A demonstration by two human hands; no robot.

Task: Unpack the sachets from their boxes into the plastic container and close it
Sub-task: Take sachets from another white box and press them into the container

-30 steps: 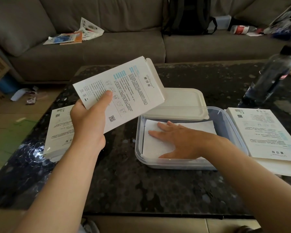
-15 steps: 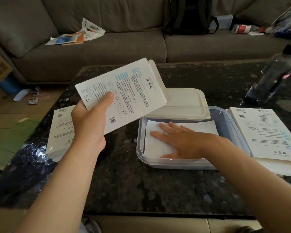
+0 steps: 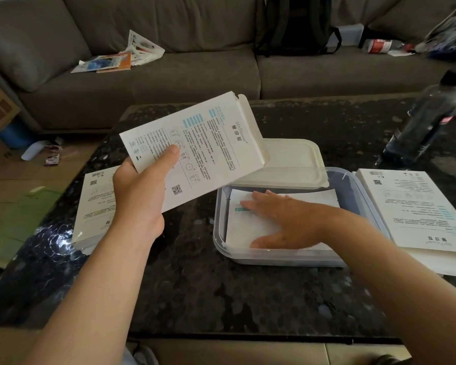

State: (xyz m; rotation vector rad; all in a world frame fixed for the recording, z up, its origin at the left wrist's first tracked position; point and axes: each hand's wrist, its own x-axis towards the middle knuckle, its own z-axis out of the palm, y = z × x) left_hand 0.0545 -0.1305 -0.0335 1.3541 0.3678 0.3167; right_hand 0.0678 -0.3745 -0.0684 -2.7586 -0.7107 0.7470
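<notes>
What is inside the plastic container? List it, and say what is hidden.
White sachets lie flat in the plastic container, the right hand pressing on them. The lid and the box in the left hand cover its far end; how many sachets are stacked cannot be seen.

The tilted box [image 3: 208, 154] is white, printed with fine black text, pale blue bars and a black QR code. The box at left [image 3: 95, 206] and the box at right [image 3: 411, 206] are white too, with grey-black print; the right one has touches of pale blue. The sachets [image 3: 242, 225] are white, the top one bearing a small teal mark. The plastic container [image 3: 274, 258] is clear with a bluish cast; its lid [image 3: 290, 162] is cream. The tabletop [image 3: 221, 299] is black, speckled with pale flecks. The sofa [image 3: 169, 83] is grey-brown, the backpack [image 3: 295, 22] black, the bottle [image 3: 421, 122] dark with a black cap and a red strip. Papers [image 3: 111, 61] on the sofa show blue, orange and white.
</notes>
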